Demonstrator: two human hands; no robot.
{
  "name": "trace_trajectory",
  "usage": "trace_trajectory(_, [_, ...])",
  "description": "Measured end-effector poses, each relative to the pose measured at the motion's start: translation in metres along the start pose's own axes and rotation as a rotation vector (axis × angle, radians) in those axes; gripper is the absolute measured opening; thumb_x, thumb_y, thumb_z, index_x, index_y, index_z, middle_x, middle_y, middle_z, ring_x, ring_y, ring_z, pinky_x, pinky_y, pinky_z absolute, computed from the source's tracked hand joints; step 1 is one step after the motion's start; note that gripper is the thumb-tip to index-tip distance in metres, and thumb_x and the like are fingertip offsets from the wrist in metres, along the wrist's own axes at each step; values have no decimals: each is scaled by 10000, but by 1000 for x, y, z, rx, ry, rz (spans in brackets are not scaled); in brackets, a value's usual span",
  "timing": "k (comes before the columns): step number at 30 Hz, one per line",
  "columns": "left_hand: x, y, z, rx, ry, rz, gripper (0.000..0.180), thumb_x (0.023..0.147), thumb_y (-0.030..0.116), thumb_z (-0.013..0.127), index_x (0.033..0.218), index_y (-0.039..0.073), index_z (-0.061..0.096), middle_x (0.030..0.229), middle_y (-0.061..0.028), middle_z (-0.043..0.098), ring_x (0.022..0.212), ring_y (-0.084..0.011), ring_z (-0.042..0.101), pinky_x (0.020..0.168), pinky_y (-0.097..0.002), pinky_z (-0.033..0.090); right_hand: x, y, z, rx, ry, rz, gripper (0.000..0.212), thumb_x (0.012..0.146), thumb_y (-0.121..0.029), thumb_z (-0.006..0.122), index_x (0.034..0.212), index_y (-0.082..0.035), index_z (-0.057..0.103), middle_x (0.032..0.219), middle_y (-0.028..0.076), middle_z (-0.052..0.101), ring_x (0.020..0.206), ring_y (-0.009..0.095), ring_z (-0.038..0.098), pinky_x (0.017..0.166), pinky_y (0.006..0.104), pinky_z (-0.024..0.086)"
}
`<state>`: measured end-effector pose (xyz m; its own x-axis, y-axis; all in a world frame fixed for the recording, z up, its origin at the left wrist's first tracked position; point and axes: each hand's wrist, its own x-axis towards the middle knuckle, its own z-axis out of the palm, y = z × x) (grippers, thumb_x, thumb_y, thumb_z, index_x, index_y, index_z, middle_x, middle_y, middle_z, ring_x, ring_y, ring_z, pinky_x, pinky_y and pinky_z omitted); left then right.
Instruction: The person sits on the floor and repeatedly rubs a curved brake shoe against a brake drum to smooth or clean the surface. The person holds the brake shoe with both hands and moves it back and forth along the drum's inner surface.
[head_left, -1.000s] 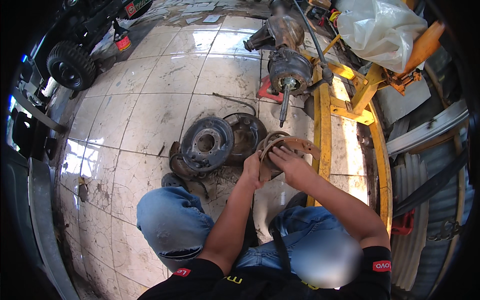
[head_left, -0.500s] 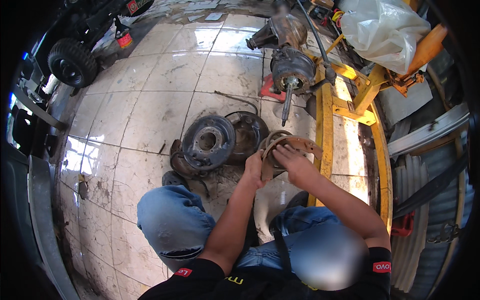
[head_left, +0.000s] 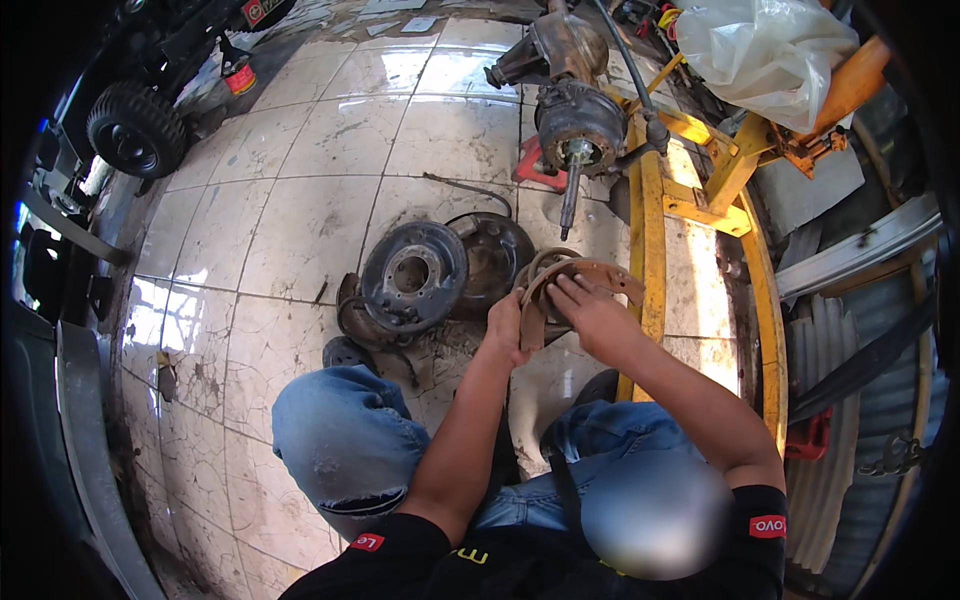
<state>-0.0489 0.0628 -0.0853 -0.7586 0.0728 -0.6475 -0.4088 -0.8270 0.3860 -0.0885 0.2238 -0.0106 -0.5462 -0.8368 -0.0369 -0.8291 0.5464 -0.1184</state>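
A rusty brown curved brake shoe (head_left: pixel 608 274) is held between my hands above the floor. My left hand (head_left: pixel 507 326) is closed around its lower left end. On the inside of the curve, my right hand (head_left: pixel 592 308) grips it with bent fingers, partly hiding the inner part. Behind the shoe, a curved brown part (head_left: pixel 548 259) shows in part. To the left, a black round brake backing plate (head_left: pixel 448 262) with a central hole leans over another dark round plate (head_left: pixel 505 240). A rusty curved piece (head_left: pixel 350 308) sticks out at its left side.
A greasy axle housing with a shaft (head_left: pixel 570 195) stands ahead, near a red stand (head_left: pixel 540 168). The yellow metal frame (head_left: pixel 650 270) runs along my right. A thin bent rod (head_left: pixel 470 189) lies on the tiles. A vehicle wheel (head_left: pixel 135 130) stands far left.
Both hands stay on the brake shoe, and my right fingers have shifted slightly along its inner side. The whole view has moved a little.
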Motion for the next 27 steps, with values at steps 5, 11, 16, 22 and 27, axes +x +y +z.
trace_trajectory(5, [1, -1, 1, -11, 56, 6, 271, 1008, 345, 395, 989, 159, 591, 752, -6, 582, 489, -161, 546, 295, -279, 320, 1, 0, -5, 3, 1, -4, 542, 851, -26, 525, 1391, -58, 487, 1434, 172, 499, 1298, 397, 505, 1059, 438, 448])
trace_trajectory(11, [-4, 1, 3, 0, 25, 3, 286, 1005, 350, 392, 975, 146, 589, 751, -12, 583, 470, -168, 536, 300, -272, 332, 1, -1, -5, -30, -61, 59, 564, 855, -36, 528, 1415, -61, 464, 1461, 177, 472, 1315, 404, 485, 1064, 440, 446])
trace_trajectory(16, [-2, 1, 2, -2, -27, -16, 294, 1006, 350, 384, 969, 138, 586, 755, -13, 584, 458, -166, 520, 302, -272, 332, 0, 16, 1, -66, -68, 117, 596, 849, -29, 520, 1439, -63, 442, 1494, 179, 434, 1334, 411, 463, 1065, 445, 449])
trace_trajectory(22, [5, -3, -7, 20, -34, -22, 299, 1006, 380, 394, 999, 176, 612, 785, 10, 602, 522, -131, 541, 325, -272, 332, 0, 11, 0, -100, -75, 118, 601, 852, -37, 517, 1445, -45, 426, 1500, 192, 421, 1335, 422, 459, 1077, 441, 438])
trace_trajectory(27, [8, -3, -8, 39, -20, -26, 302, 1001, 400, 398, 1017, 209, 631, 811, 26, 614, 565, -116, 549, 348, -269, 326, -1, 12, 3, -139, -51, 86, 601, 856, -58, 530, 1447, -38, 422, 1497, 203, 419, 1332, 425, 463, 1088, 445, 424])
